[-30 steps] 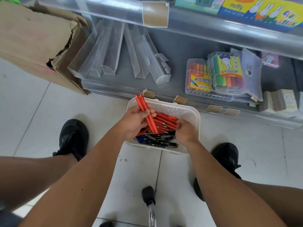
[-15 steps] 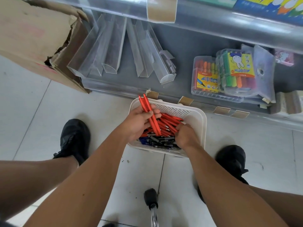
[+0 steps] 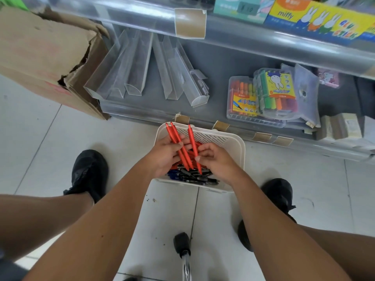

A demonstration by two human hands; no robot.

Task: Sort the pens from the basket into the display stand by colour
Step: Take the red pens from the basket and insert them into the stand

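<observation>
A white basket [image 3: 239, 147] stands on the floor below the shelf, with dark blue and black pens [image 3: 194, 176] along its near side and red ones partly hidden under my hands. My left hand [image 3: 164, 154] grips two red pens [image 3: 178, 142] that point up and away over the basket. My right hand [image 3: 215, 159] pinches a third red pen [image 3: 193, 147] just beside them. The clear display stand [image 3: 142, 69], several long empty troughs, lies on the grey shelf above the basket.
A torn cardboard box [image 3: 46, 57] sits at the left of the shelf. Marker and crayon packs [image 3: 267, 94] lie at its right. My black shoes [image 3: 89, 171] flank the basket, and a stool leg with a black foot [image 3: 181, 243] stands between my legs.
My right hand has come up out of the basket with one red pen and brought it beside the two in my left hand. The view shifted slightly.
</observation>
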